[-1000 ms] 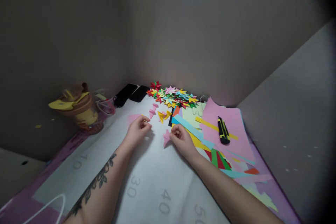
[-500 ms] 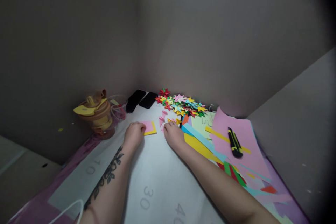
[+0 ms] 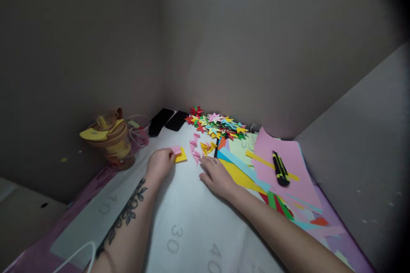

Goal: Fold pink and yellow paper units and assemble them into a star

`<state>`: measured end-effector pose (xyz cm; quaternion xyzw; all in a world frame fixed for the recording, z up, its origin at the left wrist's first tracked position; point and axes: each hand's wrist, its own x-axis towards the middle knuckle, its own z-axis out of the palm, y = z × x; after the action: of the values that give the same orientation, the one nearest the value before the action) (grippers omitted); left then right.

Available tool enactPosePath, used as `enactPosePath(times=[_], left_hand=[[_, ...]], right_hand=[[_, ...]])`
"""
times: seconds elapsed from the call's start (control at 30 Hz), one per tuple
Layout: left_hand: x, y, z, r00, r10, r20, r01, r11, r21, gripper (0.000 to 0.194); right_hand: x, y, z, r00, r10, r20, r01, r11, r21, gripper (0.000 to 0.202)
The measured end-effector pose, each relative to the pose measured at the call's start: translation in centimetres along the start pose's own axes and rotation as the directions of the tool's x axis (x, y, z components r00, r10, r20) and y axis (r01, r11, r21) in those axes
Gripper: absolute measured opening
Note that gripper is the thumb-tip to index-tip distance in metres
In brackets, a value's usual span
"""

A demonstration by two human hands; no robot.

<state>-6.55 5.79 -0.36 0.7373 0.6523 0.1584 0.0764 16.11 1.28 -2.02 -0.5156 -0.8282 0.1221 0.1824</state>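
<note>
Pink and yellow papers (image 3: pixel 181 157) sit at two o'clock from the left hand (image 3: pixel 160 163), pinched between its closely gathered fingers. At four o'clock from the papers, the right hand (image 3: pixel 219 175) has its fingers loosely parted around nothing, tips beside pink folded pieces (image 3: pixel 196 156), contact unclear; farther off at two o'clock, paper stars (image 3: pixel 221 124) lie heaped on the worktop (image 3: pixel 192 213)
</note>
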Motion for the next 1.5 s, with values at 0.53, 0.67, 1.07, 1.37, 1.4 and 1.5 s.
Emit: enactPosePath(times=[0.53,0.67,1.07,1.37,1.4,1.5], left_hand=[[-3.1,8.7,4.2,0.963,0.029,0.268,0.247,0.304,-0.92,0.021],[-3.4,9.0,4.4,0.974,0.031,0.223,0.208,0.259,-0.943,0.024],[-2.9,7.8,3.3,0.964,-0.075,0.256,0.267,0.211,-0.94,0.025],[-3.3,7.7,3.7,0.938,0.172,0.302,0.243,0.295,-0.924,0.018],[-3.3,7.7,3.7,0.931,0.193,0.309,0.243,0.302,-0.922,0.019],[-3.4,8.0,3.4,0.938,0.189,0.289,0.221,0.317,-0.923,0.023]], right_hand=[[-3.0,1.6,0.6,0.846,0.402,-0.35,-0.049,0.712,0.7,0.023],[-3.6,1.7,0.2,0.879,0.303,-0.368,-0.031,0.807,0.589,0.009],[-3.6,2.2,-0.3,0.897,0.063,-0.437,0.175,0.857,0.484,0.021],[-2.9,2.1,-0.2,0.883,0.396,-0.254,-0.009,0.554,0.832,0.014],[-2.8,2.1,-0.3,0.871,0.43,-0.236,-0.027,0.522,0.852,0.015],[-2.8,2.1,-0.3,0.84,0.493,-0.225,-0.07,0.511,0.857,0.015]])
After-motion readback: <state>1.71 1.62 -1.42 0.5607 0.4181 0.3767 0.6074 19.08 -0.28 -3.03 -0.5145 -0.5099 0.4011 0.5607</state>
